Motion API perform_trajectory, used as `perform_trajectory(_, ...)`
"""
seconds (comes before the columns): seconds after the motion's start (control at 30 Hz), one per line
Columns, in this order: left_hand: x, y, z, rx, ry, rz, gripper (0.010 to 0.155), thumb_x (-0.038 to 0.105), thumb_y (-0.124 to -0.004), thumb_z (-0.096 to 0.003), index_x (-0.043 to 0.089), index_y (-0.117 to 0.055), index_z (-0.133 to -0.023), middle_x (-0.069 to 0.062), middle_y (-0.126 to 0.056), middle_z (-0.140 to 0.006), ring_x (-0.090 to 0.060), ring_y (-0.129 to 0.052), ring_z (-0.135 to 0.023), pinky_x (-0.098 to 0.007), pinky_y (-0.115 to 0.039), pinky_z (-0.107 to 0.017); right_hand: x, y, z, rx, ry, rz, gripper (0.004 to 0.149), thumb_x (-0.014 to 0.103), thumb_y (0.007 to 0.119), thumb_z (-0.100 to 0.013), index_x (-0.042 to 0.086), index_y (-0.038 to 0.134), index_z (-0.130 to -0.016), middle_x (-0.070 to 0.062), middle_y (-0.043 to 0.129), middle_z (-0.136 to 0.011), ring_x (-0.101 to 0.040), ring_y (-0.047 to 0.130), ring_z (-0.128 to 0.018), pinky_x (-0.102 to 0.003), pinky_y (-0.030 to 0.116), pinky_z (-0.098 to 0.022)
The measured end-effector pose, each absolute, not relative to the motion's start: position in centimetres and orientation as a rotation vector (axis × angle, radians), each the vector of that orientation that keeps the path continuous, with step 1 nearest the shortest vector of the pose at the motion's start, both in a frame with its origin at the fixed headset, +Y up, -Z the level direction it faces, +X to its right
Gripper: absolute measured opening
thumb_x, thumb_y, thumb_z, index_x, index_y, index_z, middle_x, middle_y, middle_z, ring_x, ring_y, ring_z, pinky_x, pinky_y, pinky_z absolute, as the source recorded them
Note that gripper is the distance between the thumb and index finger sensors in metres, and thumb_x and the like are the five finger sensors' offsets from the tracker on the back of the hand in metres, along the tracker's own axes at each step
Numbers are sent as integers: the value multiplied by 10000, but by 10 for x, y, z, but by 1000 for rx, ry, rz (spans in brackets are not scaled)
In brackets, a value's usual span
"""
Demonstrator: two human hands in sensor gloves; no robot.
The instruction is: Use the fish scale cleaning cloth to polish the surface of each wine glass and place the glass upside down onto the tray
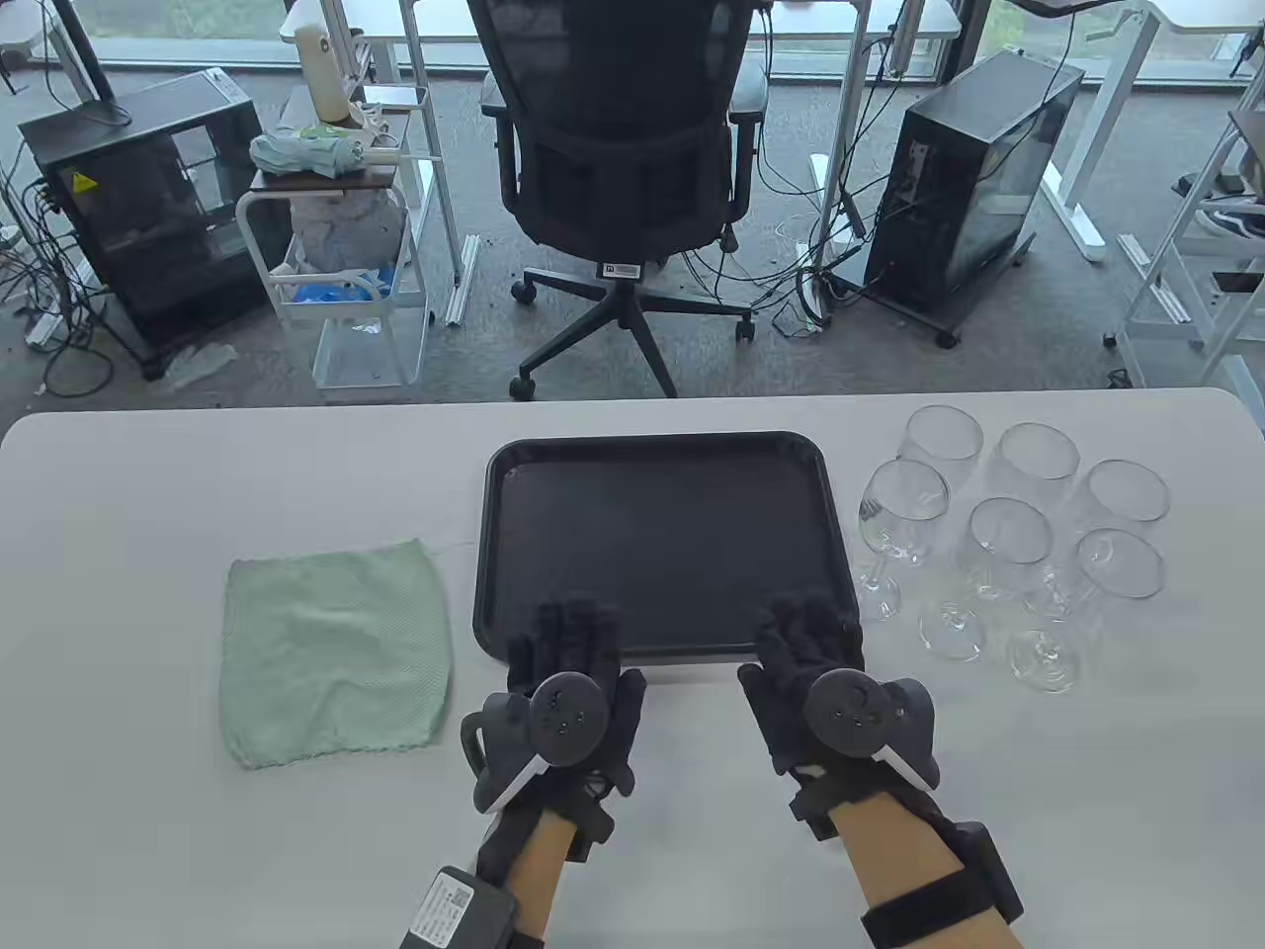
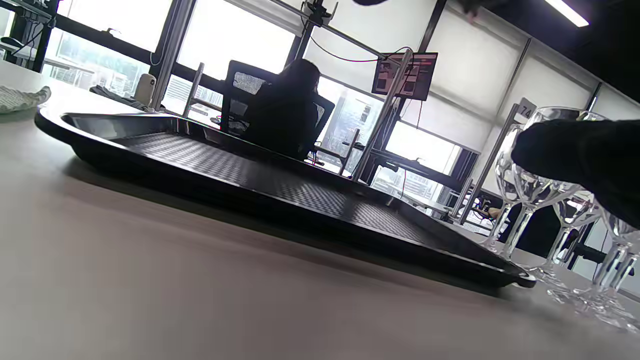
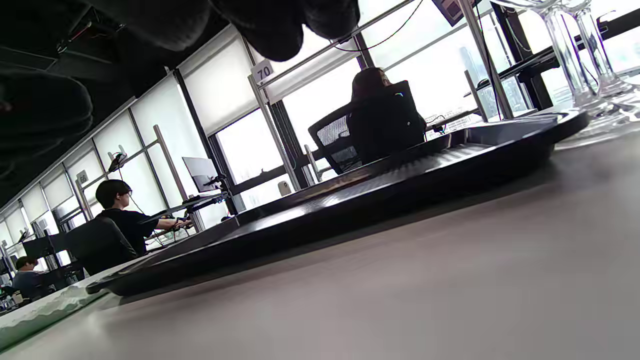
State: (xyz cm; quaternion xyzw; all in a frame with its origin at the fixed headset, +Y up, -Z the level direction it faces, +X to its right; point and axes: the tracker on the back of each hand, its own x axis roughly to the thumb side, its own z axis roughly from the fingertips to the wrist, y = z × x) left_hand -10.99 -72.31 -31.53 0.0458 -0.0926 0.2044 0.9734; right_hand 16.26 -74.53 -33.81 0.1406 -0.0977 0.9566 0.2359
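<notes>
A black tray point(image 1: 514, 554) lies at the table's middle with nothing on it; its rim also shows in the left wrist view point(image 2: 210, 187) and the right wrist view point(image 3: 350, 205). Several clear wine glasses point(image 1: 1008, 539) stand upright to its right, seen too as wine glasses point(image 2: 530, 190) and as stems point(image 3: 575, 55). A pale green cloth point(image 1: 336, 652) lies flat to the tray's left. My left hand point(image 1: 565, 638) and right hand point(image 1: 808, 633) rest palm down at the tray's near edge, fingers relaxed, holding nothing.
A black office chair point(image 1: 623, 168) stands behind the table's far edge, with computer towers and a white cart point(image 1: 336, 287) on the floor beyond. Bare white table point(image 1: 148, 840) surrounds the cloth and lies in front of my hands.
</notes>
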Motion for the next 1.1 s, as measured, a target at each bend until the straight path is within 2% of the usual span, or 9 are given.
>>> perform_trajectory(0.47,-111,-725,-321,58,-168,419,665,581,-571,-555,288,-354,-1111,34,-251,-1212,-253,-114,-1129,-524,-118,-782,163,-745,-339,379,-262,2590,622,538,645,-547,217,551,-1071,-107,448,-1152,-343,231,-1037,-558,267,-710)
perform_trajectory(0.63,-120,-728,-332,45,-106,422,664,582,-576,-552,294,-356,-1109,41,-252,-1212,-247,-115,-1132,-521,-116,-786,163,-744,-339,382,-261,2567,623,539,646,-546,215,553,-1071,-111,451,-1151,-345,234,-1036,-560,270,-708)
perform_trajectory(0.73,-140,-729,-348,-1,-9,474,672,585,-587,-545,300,-354,-1108,51,-247,-1212,-236,-104,-1135,-512,-101,-793,161,-746,-339,389,-240,2563,624,540,645,-547,215,552,-1071,-110,450,-1152,-346,234,-1036,-559,270,-710)
perform_trajectory(0.83,-177,-728,-369,-94,153,566,695,589,-617,-532,320,-328,-1104,77,-206,-1211,-207,-54,-1138,-490,-47,-804,159,-748,-340,393,-223,2557,625,540,645,-547,215,550,-1072,-109,448,-1153,-345,232,-1037,-562,269,-709)
perform_trajectory(0.93,-221,-729,-386,-97,287,586,715,601,-629,-524,322,-314,-1103,82,-191,-1209,-201,-42,-1136,-484,-39,-805,159,-747,-340,392,-215,2549,626,541,645,-547,215,550,-1073,-110,446,-1153,-346,230,-1037,-563,267,-709)
perform_trajectory(1.1,-293,-753,-405,-155,498,548,766,646,-652,-505,327,-289,-1100,82,-171,-1205,-200,-28,-1130,-488,-38,-801,159,-747,-339,395,-215,2535,627,541,648,-546,212,555,-1071,-114,451,-1150,-351,235,-1034,-565,273,-706)
